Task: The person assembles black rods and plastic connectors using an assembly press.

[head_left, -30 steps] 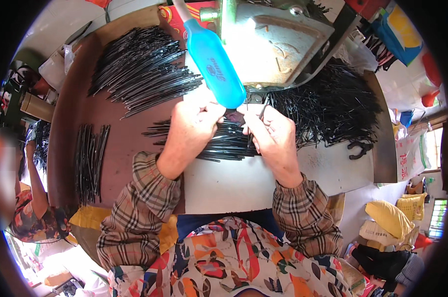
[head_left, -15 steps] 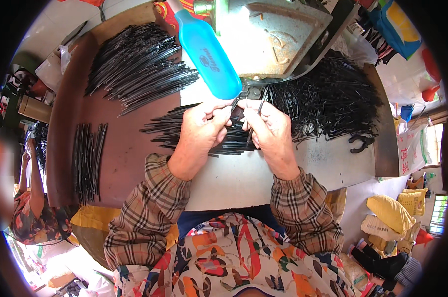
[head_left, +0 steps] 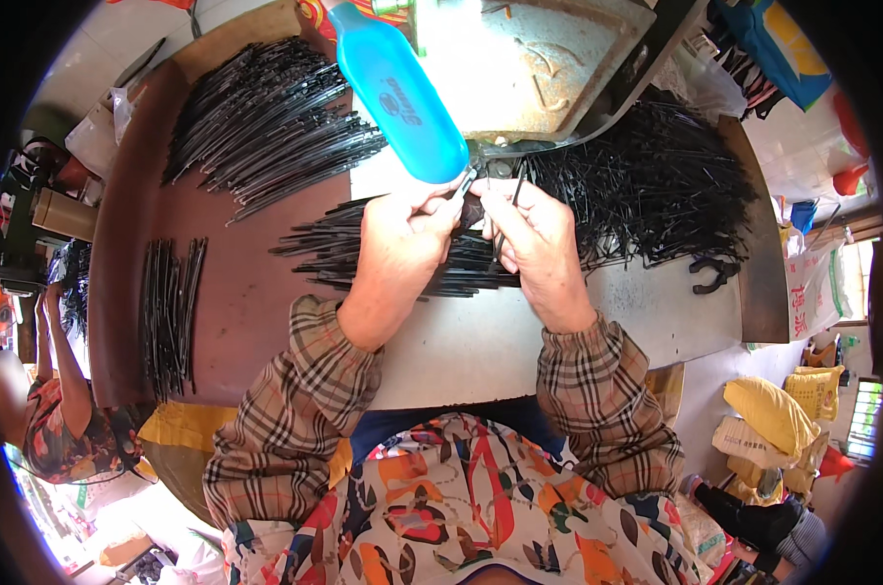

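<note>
My left hand [head_left: 402, 237] pinches a small, dark, narrow piece [head_left: 468, 183] between thumb and fingers; its exact kind does not show. Close beside it, my right hand [head_left: 537, 239] is closed around a thin black rod [head_left: 501, 246] that slants down past the fingers. The two hands almost meet over the table, below the tip of a blue paddle-shaped plastic piece [head_left: 402, 102]. A bundle of black rods [head_left: 329, 244] lies under and behind my left hand. To the right, a tangled heap of thin black strips [head_left: 656, 185] reaches close to my right hand.
More black rods [head_left: 266, 122] are piled at the far left, with a smaller row [head_left: 173, 322] nearer. A rusty metal plate [head_left: 568, 68] stands under bright light. Black-handled pliers [head_left: 711, 275] lie at the right. Another person [head_left: 66, 419] sits at left; yellow sacks [head_left: 773, 419] lie at right.
My left fingers have shifted slightly, and the small piece now catches the light and tilts differently. The right hand keeps its pinch. The whole view has moved a little.
</note>
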`<action>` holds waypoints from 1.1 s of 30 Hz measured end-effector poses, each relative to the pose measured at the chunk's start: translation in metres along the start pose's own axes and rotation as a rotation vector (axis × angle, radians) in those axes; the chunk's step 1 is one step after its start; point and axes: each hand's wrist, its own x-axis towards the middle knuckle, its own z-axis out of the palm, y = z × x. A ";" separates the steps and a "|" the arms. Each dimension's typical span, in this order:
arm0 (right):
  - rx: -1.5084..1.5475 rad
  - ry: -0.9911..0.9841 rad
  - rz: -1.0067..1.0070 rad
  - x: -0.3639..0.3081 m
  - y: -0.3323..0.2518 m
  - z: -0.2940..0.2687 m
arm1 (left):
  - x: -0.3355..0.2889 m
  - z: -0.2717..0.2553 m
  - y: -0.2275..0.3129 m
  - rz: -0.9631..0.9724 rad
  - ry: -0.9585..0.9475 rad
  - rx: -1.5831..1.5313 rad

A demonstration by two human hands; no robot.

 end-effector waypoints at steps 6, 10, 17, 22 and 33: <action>0.056 0.004 0.046 0.010 -0.002 0.000 | 0.016 -0.002 -0.014 0.164 0.079 0.283; -0.011 0.022 -0.028 0.011 -0.003 0.002 | 0.021 0.002 -0.020 0.749 0.212 0.546; 0.063 -0.136 0.185 0.019 -0.020 -0.014 | -0.003 0.013 0.002 0.689 0.180 1.222; 0.063 -0.086 0.154 0.015 -0.016 -0.012 | 0.000 0.013 0.001 0.715 0.156 1.191; -0.068 -0.068 0.033 0.016 -0.014 -0.008 | -0.002 0.015 0.006 0.699 0.141 1.283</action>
